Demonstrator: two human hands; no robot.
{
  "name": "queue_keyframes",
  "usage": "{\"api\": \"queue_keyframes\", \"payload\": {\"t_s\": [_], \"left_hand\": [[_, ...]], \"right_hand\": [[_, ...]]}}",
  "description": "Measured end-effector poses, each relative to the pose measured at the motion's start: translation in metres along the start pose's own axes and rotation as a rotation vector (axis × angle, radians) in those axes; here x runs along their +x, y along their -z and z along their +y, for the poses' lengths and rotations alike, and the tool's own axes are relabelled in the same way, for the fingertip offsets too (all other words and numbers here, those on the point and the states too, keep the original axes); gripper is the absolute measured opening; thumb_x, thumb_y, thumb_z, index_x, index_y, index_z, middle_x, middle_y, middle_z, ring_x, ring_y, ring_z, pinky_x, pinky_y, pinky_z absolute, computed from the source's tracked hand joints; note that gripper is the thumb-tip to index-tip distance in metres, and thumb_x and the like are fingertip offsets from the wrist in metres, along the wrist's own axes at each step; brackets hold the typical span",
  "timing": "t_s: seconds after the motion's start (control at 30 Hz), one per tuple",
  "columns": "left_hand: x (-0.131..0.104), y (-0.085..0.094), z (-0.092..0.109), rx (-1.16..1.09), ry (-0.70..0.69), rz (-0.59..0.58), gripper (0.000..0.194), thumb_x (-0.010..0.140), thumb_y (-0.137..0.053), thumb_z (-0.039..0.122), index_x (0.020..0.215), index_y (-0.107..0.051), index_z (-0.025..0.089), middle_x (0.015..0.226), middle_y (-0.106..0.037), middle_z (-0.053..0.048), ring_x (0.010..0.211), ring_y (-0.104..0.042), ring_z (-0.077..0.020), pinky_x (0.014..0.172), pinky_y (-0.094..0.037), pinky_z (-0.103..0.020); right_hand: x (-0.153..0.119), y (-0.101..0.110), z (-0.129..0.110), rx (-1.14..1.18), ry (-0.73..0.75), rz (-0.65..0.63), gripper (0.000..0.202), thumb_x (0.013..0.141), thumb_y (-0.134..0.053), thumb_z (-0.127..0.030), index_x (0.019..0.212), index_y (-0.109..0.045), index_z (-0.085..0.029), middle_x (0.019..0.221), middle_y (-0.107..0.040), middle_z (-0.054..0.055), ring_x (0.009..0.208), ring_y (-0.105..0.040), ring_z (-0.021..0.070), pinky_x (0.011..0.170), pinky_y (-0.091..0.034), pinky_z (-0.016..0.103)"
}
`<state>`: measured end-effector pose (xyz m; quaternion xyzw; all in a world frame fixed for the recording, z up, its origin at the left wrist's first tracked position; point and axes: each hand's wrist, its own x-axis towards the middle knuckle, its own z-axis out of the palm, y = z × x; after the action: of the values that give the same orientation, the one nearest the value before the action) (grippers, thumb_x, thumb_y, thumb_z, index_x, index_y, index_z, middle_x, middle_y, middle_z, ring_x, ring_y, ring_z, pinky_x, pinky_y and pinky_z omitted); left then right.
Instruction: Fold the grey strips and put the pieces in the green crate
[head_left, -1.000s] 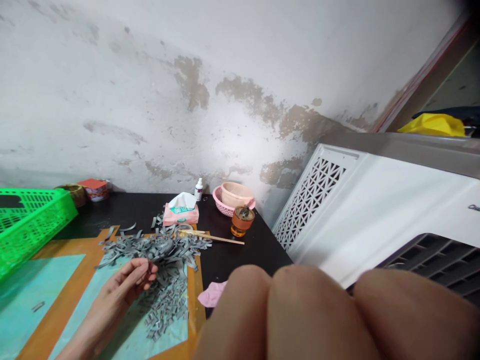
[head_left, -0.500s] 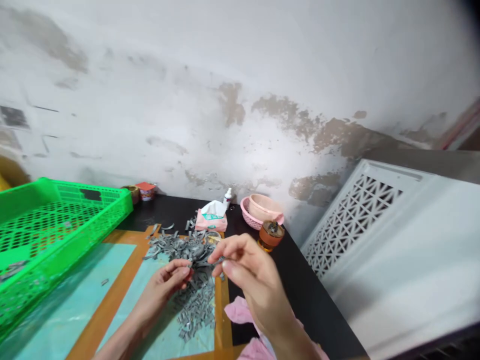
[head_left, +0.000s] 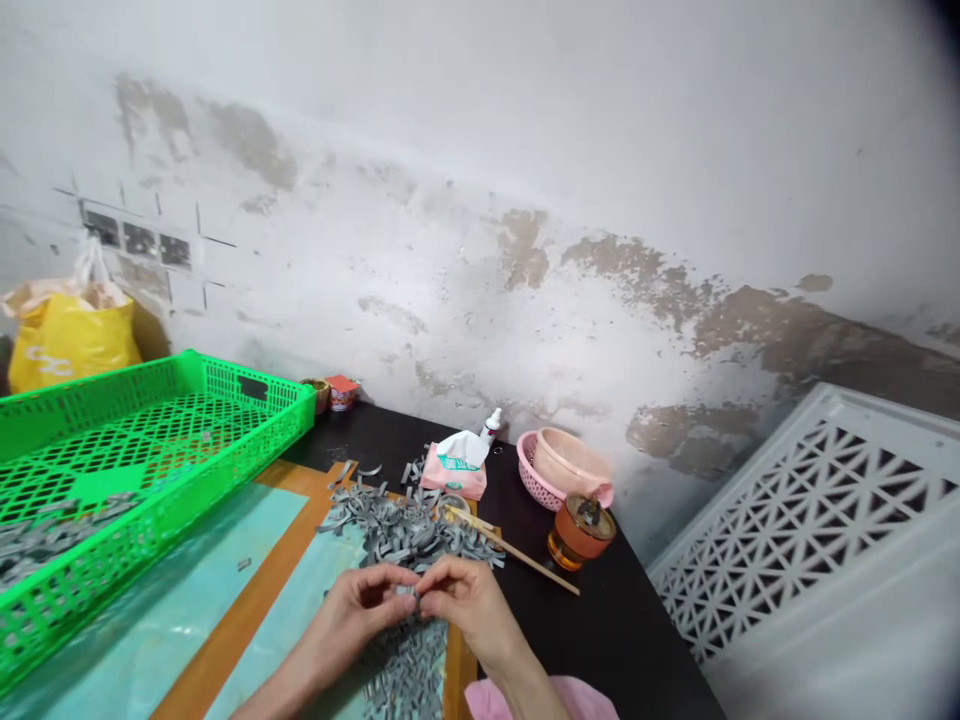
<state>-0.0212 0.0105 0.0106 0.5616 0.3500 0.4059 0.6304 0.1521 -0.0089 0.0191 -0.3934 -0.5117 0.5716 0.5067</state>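
Over a heap of grey strips (head_left: 405, 525) my left hand (head_left: 369, 607) and my right hand (head_left: 459, 598) meet, fingertips pinched together. A small grey piece (head_left: 409, 592) shows between them, pinched by the left fingers; the right fingertips press on its right end. Below the hands, many smaller grey pieces (head_left: 409, 670) lie spread on the light blue sheet (head_left: 285, 600), which has brown tape along its edges.
A green crate (head_left: 225, 455) with more grey strips stands at the left, a yellow bag (head_left: 75, 340) behind it. Further back are a tissue pack (head_left: 454, 478), a white bottle (head_left: 490, 425), pink bowls (head_left: 574, 465), an amber jar (head_left: 581, 532) and a wooden stick (head_left: 536, 565).
My right hand has come down and left to meet my left hand, its fingers closing on the small piece. The camera view has swung left, showing the yellow bag and the stick.
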Motion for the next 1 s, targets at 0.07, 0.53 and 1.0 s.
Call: {"api": "queue_keyframes", "payload": {"t_s": [0.07, 0.53, 1.0], "left_hand": [[0.001, -0.001, -0.002, 0.043, -0.009, 0.006, 0.037, 0.064, -0.081, 0.046, 0.082, -0.079, 0.014, 0.062, -0.071, -0.005, 0.057, -0.055, -0.0160, 0.056, -0.037, -0.026], [0.000, -0.003, 0.000, 0.274, -0.112, -0.053, 0.026, 0.081, -0.067, 0.039, 0.097, -0.081, 0.022, 0.080, -0.069, -0.009, 0.080, -0.062, -0.0263, 0.074, -0.044, -0.034], [0.000, -0.010, -0.003, 0.086, 0.036, 0.014, 0.029, 0.072, -0.072, 0.042, 0.078, -0.073, 0.013, 0.064, -0.071, -0.006, 0.058, -0.055, -0.0162, 0.057, -0.037, -0.026]], "right_hand": [[0.000, 0.002, 0.003, -0.037, 0.041, 0.010, 0.018, 0.059, -0.086, -0.029, 0.068, -0.076, -0.018, 0.069, -0.062, -0.001, 0.065, -0.057, 0.0119, 0.064, -0.044, 0.023], [-0.005, 0.002, 0.011, 0.003, -0.151, 0.100, 0.036, 0.054, -0.086, -0.042, 0.064, -0.064, -0.015, 0.053, -0.061, -0.002, 0.050, -0.058, 0.0121, 0.056, -0.044, 0.024], [-0.003, 0.003, 0.022, 0.077, -0.135, 0.166, 0.040, 0.047, -0.090, -0.032, 0.065, -0.058, -0.016, 0.055, -0.061, -0.003, 0.047, -0.056, 0.0118, 0.050, -0.046, 0.024]]}}
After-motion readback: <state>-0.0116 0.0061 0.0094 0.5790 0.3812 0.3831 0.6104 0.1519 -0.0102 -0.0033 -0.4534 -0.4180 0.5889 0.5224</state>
